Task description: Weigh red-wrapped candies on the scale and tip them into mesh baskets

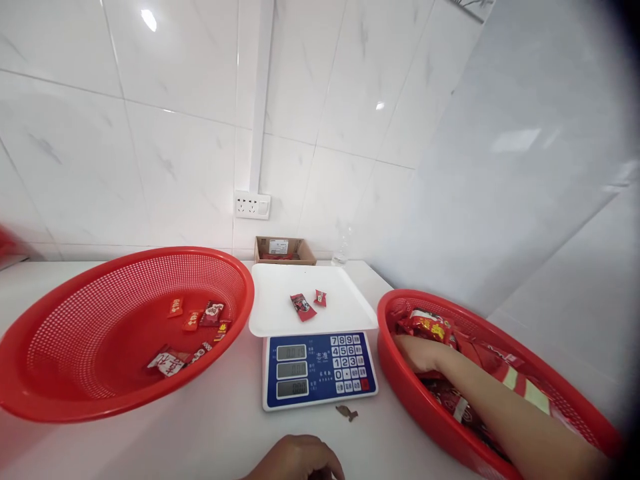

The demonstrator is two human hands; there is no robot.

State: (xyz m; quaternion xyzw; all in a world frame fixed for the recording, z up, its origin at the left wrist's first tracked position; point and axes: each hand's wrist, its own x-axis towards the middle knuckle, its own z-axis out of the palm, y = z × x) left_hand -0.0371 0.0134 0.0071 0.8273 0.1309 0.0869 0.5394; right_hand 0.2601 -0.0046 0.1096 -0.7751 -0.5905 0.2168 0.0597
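Note:
My right hand [420,352] reaches into the right red basket [400,380], down among red snack packets [430,325]; its fingers are buried in the packets. My left hand [295,460] rests on the white table at the bottom edge, fingers curled, nothing visible in it. A digital scale [319,370] stands between the baskets, and two small red packets [303,307] lie on its white tray [280,293]. The large red basket [60,373] on the left holds several small packets [193,320].
A small brown scrap [347,413] lies on the table in front of the scale. A cardboard box [284,250] and a clear bottle [342,252] stand against the tiled wall. A wall socket [253,205] sits above them. A white wall closes the right side.

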